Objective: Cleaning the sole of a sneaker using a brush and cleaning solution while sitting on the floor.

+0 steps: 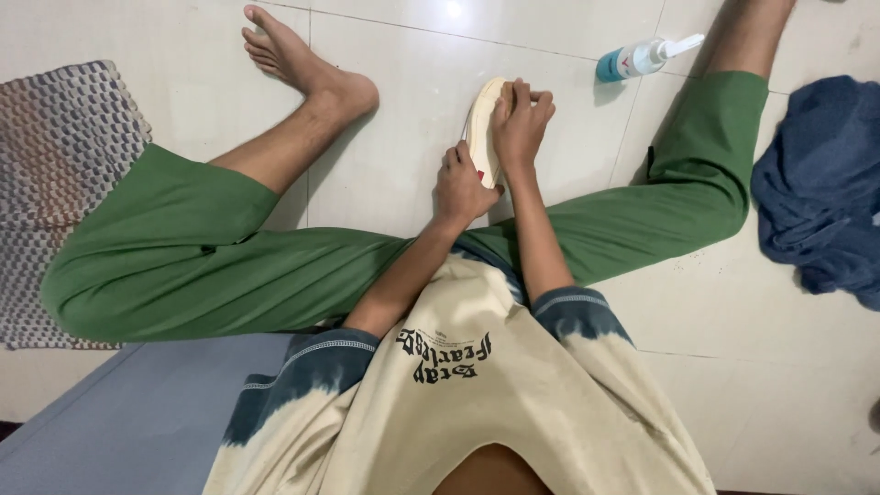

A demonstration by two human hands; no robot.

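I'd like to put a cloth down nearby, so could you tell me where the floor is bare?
Bare white tile floor lies right of the right knee, below the crumpled dark blue cloth. Crowded between the legs: both hands grip the cream-soled shoe, teal-and-white pump bottle beyond.
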